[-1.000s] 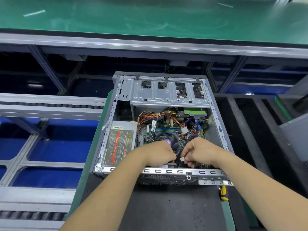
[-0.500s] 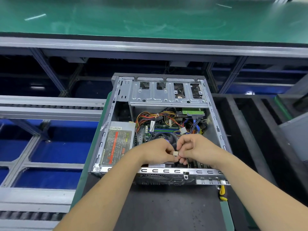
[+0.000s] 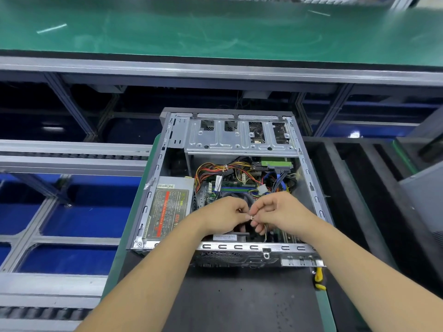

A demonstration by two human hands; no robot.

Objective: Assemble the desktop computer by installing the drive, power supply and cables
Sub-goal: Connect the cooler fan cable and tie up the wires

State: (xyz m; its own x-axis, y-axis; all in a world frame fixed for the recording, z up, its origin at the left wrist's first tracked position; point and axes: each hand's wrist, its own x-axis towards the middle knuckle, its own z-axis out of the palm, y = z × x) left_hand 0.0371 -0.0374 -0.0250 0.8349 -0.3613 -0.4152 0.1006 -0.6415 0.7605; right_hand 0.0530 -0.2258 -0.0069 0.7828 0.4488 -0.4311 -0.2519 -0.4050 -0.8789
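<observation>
Both hands sit over the case centre, so the fan (image 3: 242, 197) and board under them are mostly covered. The small connector (image 3: 251, 217) between left hand (image 3: 224, 215) and right hand (image 3: 278, 213) is too tiny to identify; its thin wire vanishes behind the right fingers. Power supply (image 3: 167, 207) label text is unreadable, its 3 o'clock corner behind the left wrist. Green drive (image 3: 275, 161) at 12 o'clock is half tucked under the metal bay (image 3: 239, 140). Yellow tool (image 3: 318, 279) at 5 o'clock: only the handle shows. Both forearms are cut by the bottom edge. The belt (image 3: 215, 25) at 12 o'clock is blurred.
</observation>
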